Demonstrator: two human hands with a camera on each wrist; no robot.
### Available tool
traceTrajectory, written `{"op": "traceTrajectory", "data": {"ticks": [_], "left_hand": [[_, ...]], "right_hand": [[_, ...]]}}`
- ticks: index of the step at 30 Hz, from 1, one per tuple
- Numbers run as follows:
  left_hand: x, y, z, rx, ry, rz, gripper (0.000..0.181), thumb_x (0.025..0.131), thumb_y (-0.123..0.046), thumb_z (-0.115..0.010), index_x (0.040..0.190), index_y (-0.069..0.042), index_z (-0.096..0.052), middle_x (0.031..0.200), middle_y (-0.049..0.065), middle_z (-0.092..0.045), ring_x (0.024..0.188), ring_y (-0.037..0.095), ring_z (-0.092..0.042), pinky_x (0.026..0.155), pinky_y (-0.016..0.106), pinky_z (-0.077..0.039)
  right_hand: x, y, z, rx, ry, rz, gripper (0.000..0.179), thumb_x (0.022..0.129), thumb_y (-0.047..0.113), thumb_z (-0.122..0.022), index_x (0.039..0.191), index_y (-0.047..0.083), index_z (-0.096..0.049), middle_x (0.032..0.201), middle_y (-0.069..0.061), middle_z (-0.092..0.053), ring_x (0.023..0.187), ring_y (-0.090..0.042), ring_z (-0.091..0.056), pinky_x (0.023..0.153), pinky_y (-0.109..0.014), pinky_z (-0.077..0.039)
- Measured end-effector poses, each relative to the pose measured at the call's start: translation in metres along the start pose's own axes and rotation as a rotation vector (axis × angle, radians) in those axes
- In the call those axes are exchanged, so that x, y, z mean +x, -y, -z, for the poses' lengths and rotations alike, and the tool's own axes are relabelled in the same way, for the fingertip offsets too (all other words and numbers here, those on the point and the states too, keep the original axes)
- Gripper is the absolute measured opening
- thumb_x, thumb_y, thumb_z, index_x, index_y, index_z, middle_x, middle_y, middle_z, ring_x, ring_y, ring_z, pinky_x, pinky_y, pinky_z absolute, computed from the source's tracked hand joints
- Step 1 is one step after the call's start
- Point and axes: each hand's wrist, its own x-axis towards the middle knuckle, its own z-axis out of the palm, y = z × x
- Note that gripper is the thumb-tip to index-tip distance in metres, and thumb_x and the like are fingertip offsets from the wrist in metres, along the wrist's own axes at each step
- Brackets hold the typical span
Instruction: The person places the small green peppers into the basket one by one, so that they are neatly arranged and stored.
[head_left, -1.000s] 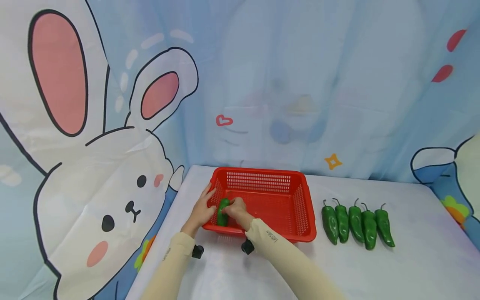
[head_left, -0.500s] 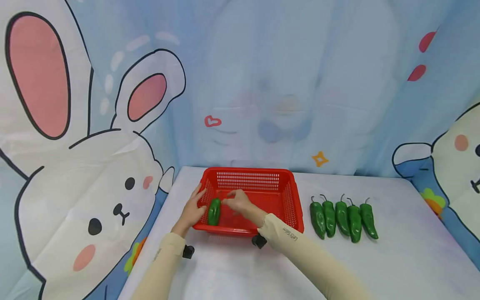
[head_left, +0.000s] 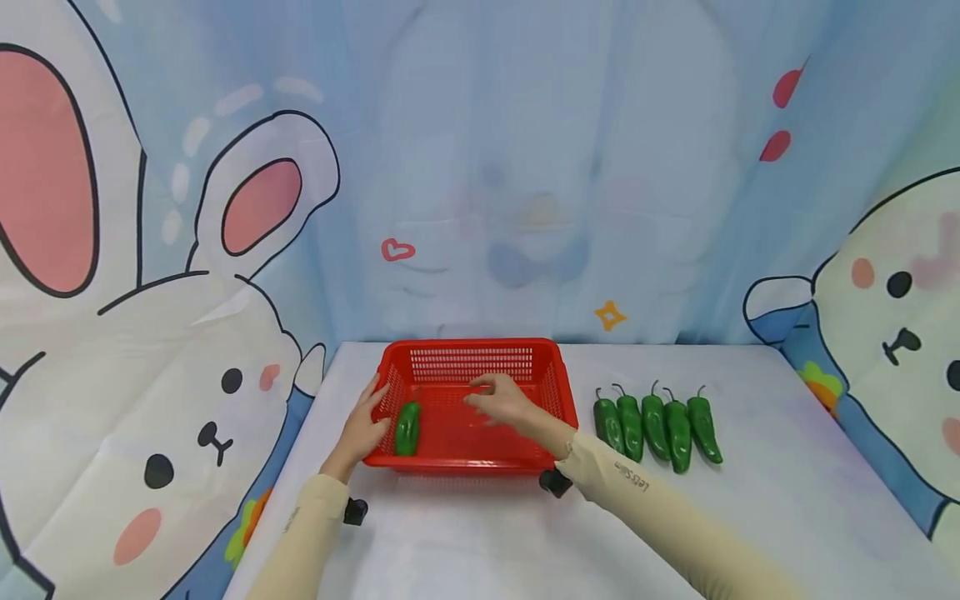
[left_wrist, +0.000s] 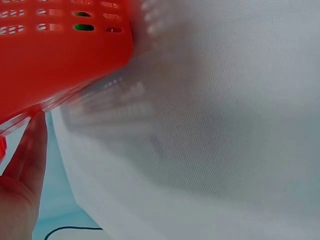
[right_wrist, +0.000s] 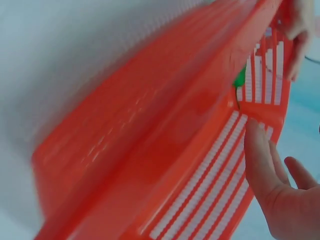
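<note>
A red plastic basket (head_left: 465,462) with slotted walls stands on the table. One green chili pepper (head_left: 407,428) lies lengthwise inside, against its left side. My left hand (head_left: 363,433) rests on the basket's left rim; in the left wrist view its straight fingers (left_wrist: 35,150) reach the rim from outside. Over the middle of the basket, my right hand (head_left: 506,402) holds nothing, thumb and fingers apart. In the right wrist view that same right hand (right_wrist: 272,180) shows near the slotted far wall, with the pepper's stem end (right_wrist: 240,77) beyond it.
To the right of the basket, several green chili peppers (head_left: 655,427) lie side by side in a row, stems pointing away. The white table (head_left: 480,533) meets a blue cartoon cloth backdrop (head_left: 465,208) behind the basket.
My right hand has let go of the pepper, leaving it at the basket's left side, and moved right over the basket. The left hand stays on the rim. The head view has turned right.
</note>
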Motion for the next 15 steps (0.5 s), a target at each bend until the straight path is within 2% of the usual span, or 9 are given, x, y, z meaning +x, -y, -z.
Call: {"op": "traceTrajectory", "data": {"ticks": [4,8,15], "left_hand": [[-0.001,-0.001,0.002,0.002,0.01,0.007,0.067,0.085,0.003,-0.054,0.15,0.001,-0.038,0.164,0.01,-0.015,0.148,0.037,-0.018,0.107,0.056,-0.035],[-0.003,-0.001,0.002,-0.004,0.02,0.019,0.067,0.085,0.003,-0.054,0.15,0.001,-0.037,0.164,0.009,-0.014,0.148,0.037,-0.018,0.108,0.056,-0.035],[-0.005,-0.003,0.003,0.004,0.023,0.0,0.067,0.085,0.006,-0.052,0.15,0.003,-0.036,0.164,0.012,-0.013,0.148,0.038,-0.017,0.11,0.058,-0.031]], "right_hand": [[-0.009,-0.005,0.028,0.0,-0.025,0.026,0.047,0.094,0.014,-0.064,0.137,-0.002,-0.053,0.115,-0.02,-0.066,0.092,-0.026,-0.069,0.077,-0.045,-0.058],[-0.02,-0.011,0.058,0.009,-0.053,0.046,0.047,0.095,0.015,-0.063,0.137,-0.003,-0.053,0.119,-0.023,-0.064,0.094,-0.027,-0.07,0.08,-0.048,-0.057],[-0.034,-0.039,0.107,0.059,-0.152,-0.004,0.047,0.096,0.02,-0.062,0.138,0.0,-0.053,0.128,-0.025,-0.059,0.104,-0.034,-0.067,0.081,-0.044,-0.057]]}}
